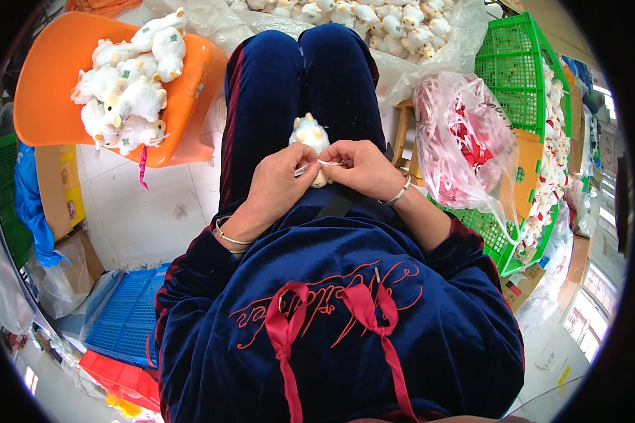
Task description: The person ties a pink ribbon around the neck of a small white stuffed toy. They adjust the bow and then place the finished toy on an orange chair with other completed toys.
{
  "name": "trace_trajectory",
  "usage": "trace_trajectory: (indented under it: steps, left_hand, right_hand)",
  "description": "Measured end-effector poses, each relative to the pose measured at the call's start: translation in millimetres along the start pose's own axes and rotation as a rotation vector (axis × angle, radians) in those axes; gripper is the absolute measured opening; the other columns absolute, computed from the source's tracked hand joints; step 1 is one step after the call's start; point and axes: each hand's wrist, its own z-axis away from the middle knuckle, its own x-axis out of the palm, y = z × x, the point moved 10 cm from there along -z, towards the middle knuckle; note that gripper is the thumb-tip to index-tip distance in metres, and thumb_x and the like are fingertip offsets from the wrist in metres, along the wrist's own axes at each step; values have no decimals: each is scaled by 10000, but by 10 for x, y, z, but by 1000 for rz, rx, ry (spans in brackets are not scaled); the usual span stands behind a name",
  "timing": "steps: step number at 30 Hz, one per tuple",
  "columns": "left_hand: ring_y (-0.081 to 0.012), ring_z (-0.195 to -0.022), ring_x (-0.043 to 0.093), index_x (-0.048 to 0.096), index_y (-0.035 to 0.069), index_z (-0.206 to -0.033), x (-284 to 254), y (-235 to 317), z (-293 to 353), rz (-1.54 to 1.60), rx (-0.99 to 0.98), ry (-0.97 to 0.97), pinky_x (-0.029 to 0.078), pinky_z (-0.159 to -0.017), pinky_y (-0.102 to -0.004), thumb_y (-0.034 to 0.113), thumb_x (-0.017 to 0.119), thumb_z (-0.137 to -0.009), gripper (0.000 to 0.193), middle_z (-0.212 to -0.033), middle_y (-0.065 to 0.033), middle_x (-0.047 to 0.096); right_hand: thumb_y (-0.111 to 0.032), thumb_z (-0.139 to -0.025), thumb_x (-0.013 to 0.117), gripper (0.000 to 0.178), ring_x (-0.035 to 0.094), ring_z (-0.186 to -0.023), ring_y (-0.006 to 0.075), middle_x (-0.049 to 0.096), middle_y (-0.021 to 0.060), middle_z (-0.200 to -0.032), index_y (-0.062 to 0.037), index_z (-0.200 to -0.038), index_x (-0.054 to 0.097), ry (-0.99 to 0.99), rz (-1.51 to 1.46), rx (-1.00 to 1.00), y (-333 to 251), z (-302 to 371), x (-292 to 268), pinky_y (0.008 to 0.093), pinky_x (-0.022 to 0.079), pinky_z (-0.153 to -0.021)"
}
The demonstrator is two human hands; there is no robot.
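While one white plush toy (309, 132) lies on my lap (264, 92), near its waist edge, the fingers of my left hand (282, 175) and right hand (368, 170) pinch a thin white strand (326, 163) over it; orange chair (46, 84), plush toys (128, 84) piled to its far right corner.

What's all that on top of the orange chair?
A heap of white plush toys, with a bright pink strip hanging past the edge of the orange chair. Upper toys partly hide those beneath, and the seat under the heap is covered.
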Motion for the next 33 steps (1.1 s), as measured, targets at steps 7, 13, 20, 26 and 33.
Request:
trace_trajectory:
  steps: [7, 13, 20, 26, 33]
  left_hand:
    - [-273, -806, 740, 728, 20, -1022, -41, 137, 39, -133, 146, 90, 572, -712, -323, 106, 773, -900, 155, -892, -131, 734]
    - [-295, -772, 740, 752, 32, -959, -43, 245, 47, -232, 216, 105, 572, -675, -336, 103, 778, -890, 103, -870, -117, 739]
    - [-282, -741, 734, 741, 23, -951, -80, 223, 39, -168, 185, 111, 562, -659, -334, 104, 772, -881, 111, -844, -121, 729]
    - [-258, -750, 728, 731, 8, -969, -54, 151, 28, -145, 145, 66, 557, -683, -339, 92, 751, -890, 117, -856, -129, 726]
    - [-280, -791, 730, 724, -4, -977, -49, 133, 16, -112, 95, 11, 559, -715, -349, 109, 731, -910, 131, -895, -136, 733]
  right_hand:
    - [-92, -930, 687, 198, 645, -803, 78, 728, 62, -874, 70, -1037, 729, 16, 18, 23, 48, -38, -5, 241, 538, -741]
    - [-74, -924, 699, 194, 640, -764, 86, 724, 78, -923, 53, -1070, 687, 12, -67, 40, 197, -83, -1, 254, 540, -710]
    - [-75, -899, 746, 245, 666, -704, 145, 698, 90, -955, -15, -1111, 641, 453, 354, -175, -589, 282, -413, 294, 524, -654]
    - [-137, -924, 722, 158, 627, -667, 148, 691, 94, -772, 16, -895, 694, 47, 339, -96, -99, 196, -12, 311, 514, -646]
    - [-91, -924, 728, 133, 566, -646, 80, 638, 31, -799, -3, -1012, 681, 189, 214, -78, -119, 129, -28, 254, 469, -604]
